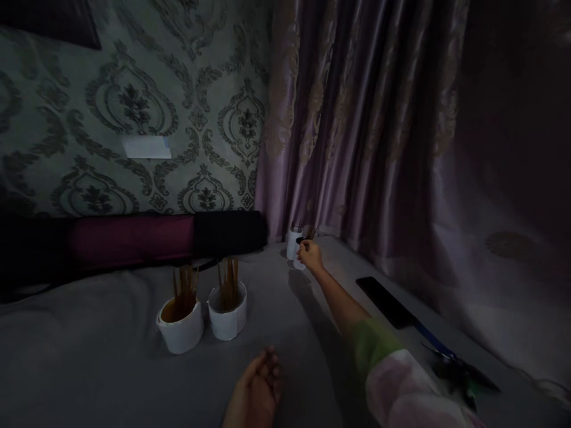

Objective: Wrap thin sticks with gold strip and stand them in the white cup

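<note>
My right hand [310,254] reaches out to two small white containers near the curtain. Its fingers are pinched together over the nearer container [298,263], close to a small dark shape; what they hold is too small to make out. Dark thin sticks poke out of the farther container [293,242]. My left hand [259,386] is low in front, palm turned up, fingers loosely curled and nothing in it. Beyond it stand two wider white cups, the left cup [182,333] and the right cup [229,321], both with brown sticks [229,285] upright inside.
Grey cloth [111,368] covers the surface. A long black and maroon roll [134,238] lies along the patterned wall. On the right are a black phone-like slab [386,302], a blue strip [432,337] and a dark tool [464,371]. A purple curtain [357,119] hangs behind.
</note>
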Demonstrator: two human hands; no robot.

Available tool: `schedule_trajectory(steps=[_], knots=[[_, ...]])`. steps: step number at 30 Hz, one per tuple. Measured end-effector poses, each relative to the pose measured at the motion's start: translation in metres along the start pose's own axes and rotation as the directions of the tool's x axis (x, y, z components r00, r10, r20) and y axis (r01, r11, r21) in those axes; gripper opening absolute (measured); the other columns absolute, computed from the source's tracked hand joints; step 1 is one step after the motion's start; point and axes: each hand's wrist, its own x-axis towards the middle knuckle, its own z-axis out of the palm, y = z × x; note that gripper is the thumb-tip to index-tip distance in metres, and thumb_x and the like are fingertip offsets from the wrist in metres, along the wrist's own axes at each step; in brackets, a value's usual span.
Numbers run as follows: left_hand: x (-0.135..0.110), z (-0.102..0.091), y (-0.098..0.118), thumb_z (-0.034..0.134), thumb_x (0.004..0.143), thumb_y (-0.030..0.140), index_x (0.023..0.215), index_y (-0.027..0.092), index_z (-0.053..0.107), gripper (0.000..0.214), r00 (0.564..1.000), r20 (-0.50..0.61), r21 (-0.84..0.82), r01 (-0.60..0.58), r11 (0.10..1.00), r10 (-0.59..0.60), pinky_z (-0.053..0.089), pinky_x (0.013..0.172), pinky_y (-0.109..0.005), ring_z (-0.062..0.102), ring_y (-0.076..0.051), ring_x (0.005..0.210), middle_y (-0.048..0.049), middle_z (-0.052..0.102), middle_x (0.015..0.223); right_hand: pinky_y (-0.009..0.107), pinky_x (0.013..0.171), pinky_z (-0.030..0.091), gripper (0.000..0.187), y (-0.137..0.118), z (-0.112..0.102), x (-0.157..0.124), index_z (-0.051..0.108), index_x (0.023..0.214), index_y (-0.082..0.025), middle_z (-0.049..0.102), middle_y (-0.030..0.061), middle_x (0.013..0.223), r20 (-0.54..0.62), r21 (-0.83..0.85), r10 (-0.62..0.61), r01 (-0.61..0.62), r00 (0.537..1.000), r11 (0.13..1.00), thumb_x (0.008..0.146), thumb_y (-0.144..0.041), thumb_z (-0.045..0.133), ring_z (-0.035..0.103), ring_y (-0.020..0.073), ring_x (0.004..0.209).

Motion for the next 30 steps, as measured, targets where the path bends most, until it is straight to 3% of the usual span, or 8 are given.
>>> schedule_trajectory(steps=[15,25,30], knots=[[-0.001,0.000,0.001,0.046,0.082,0.010,0.085,0.010,0.054,0.009,0.997,0.002,-0.008,-0.076,0.997,0.076,0.041,0.052,-0.020,0.055,-0.008,0.056,-0.0028,0.058,0.071,0.015,0.038,0.038,0.020,-0.009,0.006,-0.043,0.052,0.095,-0.016,0.058,-0.0032,0.058,0.054,0.023,-0.099,0.098,0.994,0.995,0.082,-0.026,0.040,0.052,0.0065,0.040],[-0.003,-0.004,0.006,0.043,0.082,0.007,0.080,0.010,0.055,0.012,0.989,0.043,-0.069,-0.135,0.988,0.138,0.039,0.050,-0.021,0.052,-0.008,0.054,-0.0021,0.055,0.068,0.016,0.043,0.040,0.021,-0.019,0.020,-0.081,0.052,0.096,-0.017,0.060,-0.0034,0.060,0.182,0.039,-0.190,0.186,0.965,0.982,0.082,-0.027,0.040,0.054,0.0066,0.043],[-0.003,-0.006,0.008,0.043,0.082,0.008,0.079,0.011,0.055,0.012,0.985,0.046,-0.114,-0.158,0.981,0.164,0.038,0.049,-0.020,0.051,-0.008,0.054,-0.0022,0.054,0.067,0.018,0.041,0.041,0.022,-0.032,0.026,-0.105,0.053,0.095,-0.015,0.059,-0.0025,0.060,0.281,0.107,-0.185,0.161,0.942,0.981,0.082,-0.027,0.040,0.053,0.0073,0.042]])
